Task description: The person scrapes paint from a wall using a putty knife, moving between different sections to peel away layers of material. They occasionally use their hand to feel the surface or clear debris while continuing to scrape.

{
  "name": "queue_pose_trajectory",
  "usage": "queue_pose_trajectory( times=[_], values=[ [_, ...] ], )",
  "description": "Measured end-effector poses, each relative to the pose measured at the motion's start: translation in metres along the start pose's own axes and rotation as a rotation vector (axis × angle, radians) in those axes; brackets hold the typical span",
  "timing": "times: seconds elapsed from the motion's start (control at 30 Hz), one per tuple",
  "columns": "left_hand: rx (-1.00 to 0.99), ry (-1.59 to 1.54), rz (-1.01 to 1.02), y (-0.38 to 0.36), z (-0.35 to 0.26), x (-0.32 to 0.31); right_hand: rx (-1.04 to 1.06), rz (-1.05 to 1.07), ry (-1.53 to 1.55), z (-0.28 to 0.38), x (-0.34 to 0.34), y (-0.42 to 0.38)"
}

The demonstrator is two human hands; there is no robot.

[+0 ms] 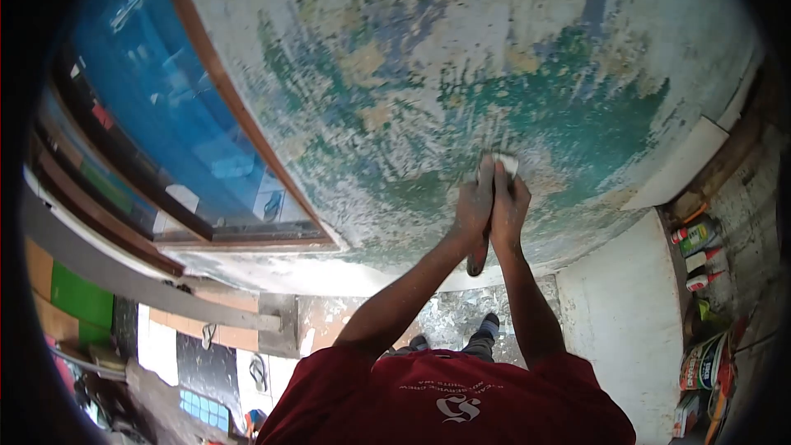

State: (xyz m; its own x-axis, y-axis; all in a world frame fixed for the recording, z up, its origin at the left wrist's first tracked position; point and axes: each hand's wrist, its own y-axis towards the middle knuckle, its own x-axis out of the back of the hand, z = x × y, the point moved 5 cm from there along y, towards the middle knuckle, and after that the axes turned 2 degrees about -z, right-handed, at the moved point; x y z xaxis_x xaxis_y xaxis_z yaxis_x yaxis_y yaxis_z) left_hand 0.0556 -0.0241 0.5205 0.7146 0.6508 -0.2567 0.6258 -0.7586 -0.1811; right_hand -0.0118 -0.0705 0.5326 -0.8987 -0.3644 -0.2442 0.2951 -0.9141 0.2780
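Note:
Both hands are together on a scraper (507, 165), whose pale metal blade rests against the wall (387, 115). Closed round the tool, my left hand (475, 204) is on the left side, and the handle's end (475, 264) sticks out below the hands. On the right side my right hand (510, 204) is closed on the same tool, with its fingers near the blade. Patchy green, purple and cream paint with scraped pale areas covers the wall around the blade.
A brown-framed window (181, 115) is on the left. Bottles (700, 235) and a paint can (707, 361) stand at the right beyond a white panel (634, 313). Sandals (258, 372) lie at the lower left. Paint flecks cover the floor (445, 313) by the feet.

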Motion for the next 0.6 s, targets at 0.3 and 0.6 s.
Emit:
queue_pose_trajectory(
  times=[0.3,0.6],
  values=[
    [0.290,-0.348,0.044,-0.011,0.072,0.014,-0.252,0.001,0.013,-0.057,0.018,-0.033],
    [0.074,-0.175,0.152,-0.023,-0.029,0.011,-0.108,0.033,0.106,0.016,-0.016,-0.009]
  ],
)
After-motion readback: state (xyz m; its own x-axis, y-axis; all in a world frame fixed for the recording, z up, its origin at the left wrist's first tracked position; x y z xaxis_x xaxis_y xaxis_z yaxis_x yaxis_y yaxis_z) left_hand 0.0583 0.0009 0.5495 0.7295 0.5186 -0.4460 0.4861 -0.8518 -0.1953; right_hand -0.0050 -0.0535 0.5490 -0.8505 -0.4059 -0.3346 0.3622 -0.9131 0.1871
